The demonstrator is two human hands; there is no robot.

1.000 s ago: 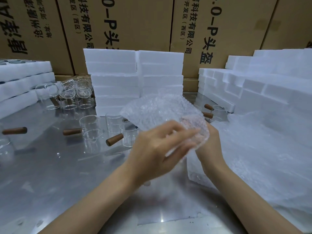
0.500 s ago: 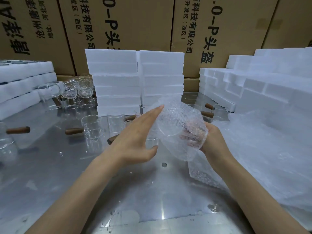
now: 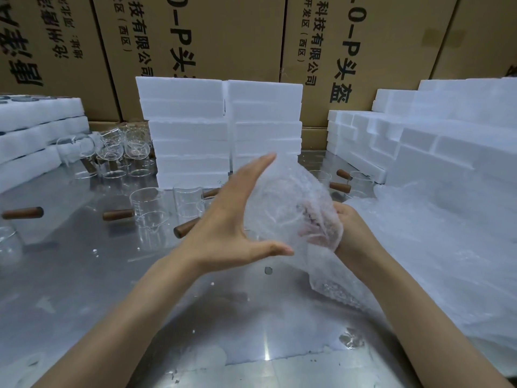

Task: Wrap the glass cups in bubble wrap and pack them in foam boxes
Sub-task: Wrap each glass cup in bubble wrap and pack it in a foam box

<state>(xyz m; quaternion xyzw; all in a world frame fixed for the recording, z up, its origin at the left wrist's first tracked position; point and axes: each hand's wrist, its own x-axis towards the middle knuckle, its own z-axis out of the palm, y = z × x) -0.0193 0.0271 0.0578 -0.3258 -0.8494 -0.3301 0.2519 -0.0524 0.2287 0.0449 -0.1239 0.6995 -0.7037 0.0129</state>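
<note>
**Flat left hand against a bundle gripped from behind**

The left hand [image 3: 232, 219] has its fingers straight and together, thumb spread below, its palm side against the bubble wrap bundle [image 3: 291, 208] at frame centre. The right hand [image 3: 344, 231] grips the bundle from behind, its fingers curled inside the wrap and showing only as a pink blur. The cup within is hard to make out. Bare glass cups [image 3: 149, 205] stand on the metal table [image 3: 84, 275] at centre left, and foam boxes [image 3: 218, 130] are stacked behind.

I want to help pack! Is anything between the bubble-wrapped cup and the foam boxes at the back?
Nothing solid. The wrapped cup is held up in the air by the right hand, with the foam boxes right behind it. Bare cups stand lower, leftward.
</note>
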